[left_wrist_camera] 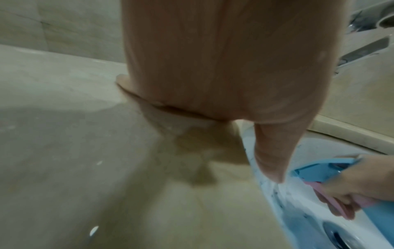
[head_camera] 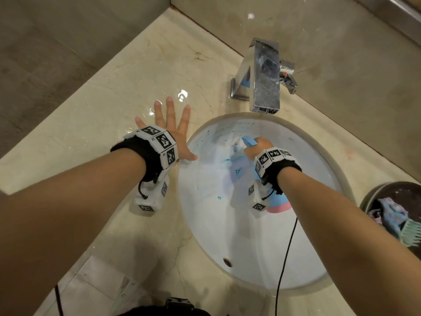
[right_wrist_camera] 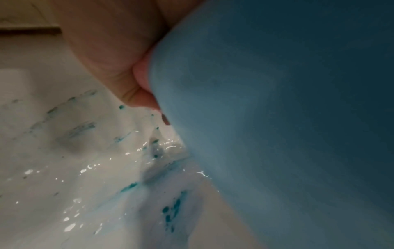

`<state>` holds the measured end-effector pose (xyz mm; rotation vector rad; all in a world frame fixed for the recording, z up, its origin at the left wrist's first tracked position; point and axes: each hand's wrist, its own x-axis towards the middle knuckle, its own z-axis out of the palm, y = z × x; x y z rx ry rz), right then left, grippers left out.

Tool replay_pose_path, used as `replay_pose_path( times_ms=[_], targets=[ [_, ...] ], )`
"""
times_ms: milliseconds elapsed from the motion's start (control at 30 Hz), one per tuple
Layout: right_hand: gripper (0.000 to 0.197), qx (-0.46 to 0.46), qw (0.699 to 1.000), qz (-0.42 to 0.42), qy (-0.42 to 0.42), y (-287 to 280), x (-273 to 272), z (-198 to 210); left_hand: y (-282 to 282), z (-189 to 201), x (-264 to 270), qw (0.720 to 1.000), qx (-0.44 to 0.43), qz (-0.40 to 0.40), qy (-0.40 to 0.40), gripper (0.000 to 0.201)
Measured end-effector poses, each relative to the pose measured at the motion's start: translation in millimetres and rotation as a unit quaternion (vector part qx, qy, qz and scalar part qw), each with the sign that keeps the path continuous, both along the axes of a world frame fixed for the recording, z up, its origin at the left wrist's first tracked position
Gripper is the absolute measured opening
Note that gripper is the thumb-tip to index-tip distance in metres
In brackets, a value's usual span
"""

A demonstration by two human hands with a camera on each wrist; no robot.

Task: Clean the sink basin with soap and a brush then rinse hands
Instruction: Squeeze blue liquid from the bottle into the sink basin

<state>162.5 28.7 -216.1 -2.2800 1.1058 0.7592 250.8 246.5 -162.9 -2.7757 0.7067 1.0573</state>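
My right hand [head_camera: 257, 148] grips a light-blue spray bottle [head_camera: 248, 141] with a pink trigger [left_wrist_camera: 332, 197] and pink base. It holds the bottle inside the white sink basin [head_camera: 218, 229], nozzle toward the back wall. Blue-green soap spots [right_wrist_camera: 170, 210] and streaks mark the wet basin [right_wrist_camera: 64, 168]. In the right wrist view the bottle body [right_wrist_camera: 277, 118] fills the right side, with my fingers [right_wrist_camera: 110, 50] curled against it. My left hand [head_camera: 169, 124] lies flat on the marble counter [head_camera: 109, 92], fingers spread, thumb [left_wrist_camera: 273, 151] at the basin's left rim. A green brush [head_camera: 410, 233] lies in a dark bowl at right.
A square chrome faucet [head_camera: 265, 76] stands behind the basin. The dark bowl [head_camera: 396, 190] at the right edge also holds a crumpled cloth [head_camera: 387, 215]. A black cable [head_camera: 287, 252] hangs across the basin's front. Puddles shine on the counter near my left fingers. Walls close the corner behind.
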Motion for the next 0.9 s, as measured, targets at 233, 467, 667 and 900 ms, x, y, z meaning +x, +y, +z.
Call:
replay_pose_path(
  times_ms=[233, 467, 667, 900],
  targets=[
    [0.006, 0.009, 1.0, 0.016, -0.005, 2.3, 0.6, 1.6, 0.0, 1.1, 1.5, 1.0, 0.01, -0.002, 0.004, 0.123],
    [0.008, 0.014, 1.0, -0.008, -0.005, 2.2, -2.0, 3.1, -0.7, 1.0, 1.0, 1.0, 0.009, -0.003, 0.001, 0.123],
    [0.006, 0.015, 1.0, 0.006, -0.017, 4.6, -4.9, 4.5, -0.4, -1.3, 1.9, 1.0, 0.011, -0.003, -0.001, 0.124],
    [0.017, 0.052, 0.993, -0.051, -0.089, 0.5, -23.0, 12.0, -1.3, -0.8, 3.7, 1.0, 0.017, -0.006, 0.005, 0.123]
  ],
)
